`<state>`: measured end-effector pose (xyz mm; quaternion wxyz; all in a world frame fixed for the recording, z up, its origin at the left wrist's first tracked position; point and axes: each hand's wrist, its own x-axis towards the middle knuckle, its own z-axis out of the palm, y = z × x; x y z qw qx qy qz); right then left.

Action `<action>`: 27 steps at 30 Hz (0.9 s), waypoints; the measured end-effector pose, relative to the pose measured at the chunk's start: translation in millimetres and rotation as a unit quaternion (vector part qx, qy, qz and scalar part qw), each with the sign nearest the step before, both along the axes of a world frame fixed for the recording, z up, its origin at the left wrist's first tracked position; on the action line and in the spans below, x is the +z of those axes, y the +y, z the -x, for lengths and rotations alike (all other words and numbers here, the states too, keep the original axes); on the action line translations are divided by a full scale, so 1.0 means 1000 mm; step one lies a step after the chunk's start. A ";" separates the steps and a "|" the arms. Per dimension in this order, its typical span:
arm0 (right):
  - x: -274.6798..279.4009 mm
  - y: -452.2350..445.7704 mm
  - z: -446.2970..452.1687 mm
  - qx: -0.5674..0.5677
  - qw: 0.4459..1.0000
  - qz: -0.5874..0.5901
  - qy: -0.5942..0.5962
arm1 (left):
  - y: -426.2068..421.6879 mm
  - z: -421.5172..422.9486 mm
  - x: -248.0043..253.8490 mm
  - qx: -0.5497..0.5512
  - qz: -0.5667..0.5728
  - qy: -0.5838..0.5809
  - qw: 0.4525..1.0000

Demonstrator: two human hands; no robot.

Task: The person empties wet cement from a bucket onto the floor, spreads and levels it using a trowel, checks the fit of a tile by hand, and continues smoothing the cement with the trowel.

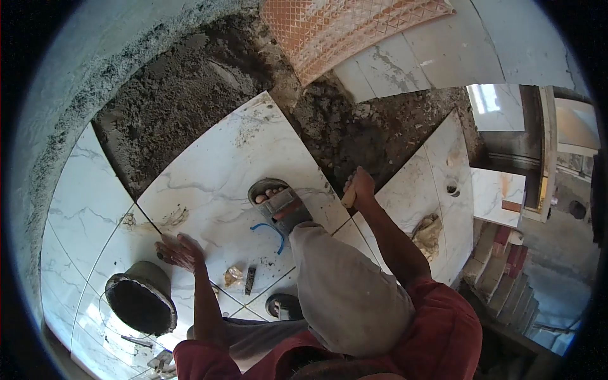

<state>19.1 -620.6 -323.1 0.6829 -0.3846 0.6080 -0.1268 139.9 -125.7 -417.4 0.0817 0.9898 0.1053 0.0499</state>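
Pale handle (349, 196) is held in right hand (363, 187), fingers closed round it, at large floor tile's (221, 158) right corner; long axis is aimed roughly at exposed mortar (364, 147). Blade can't be made out. Left hand (183, 253) is set well apart, near bucket (152, 278); its grip can't be told.

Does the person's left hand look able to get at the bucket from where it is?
Very likely yes. The left hand is low over the tiles, right beside the bucket, and I see nothing standing between its fingers and the near rim.
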 end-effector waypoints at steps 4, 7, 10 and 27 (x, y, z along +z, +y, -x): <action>-0.006 -0.003 -0.083 0.073 0.995 0.014 0.069 | 0.001 0.000 0.001 -0.017 -0.007 0.007 1.000; -0.033 -0.020 -0.136 0.101 0.992 0.026 0.067 | 0.004 0.002 0.002 -0.007 0.026 0.023 0.999; 0.000 -0.039 -0.128 0.220 0.952 0.156 0.144 | 0.003 -0.001 -0.001 -0.013 0.004 -0.010 1.000; -0.005 -0.102 -0.096 0.410 0.848 0.132 0.307 | 0.003 0.001 0.006 0.004 0.022 0.009 1.000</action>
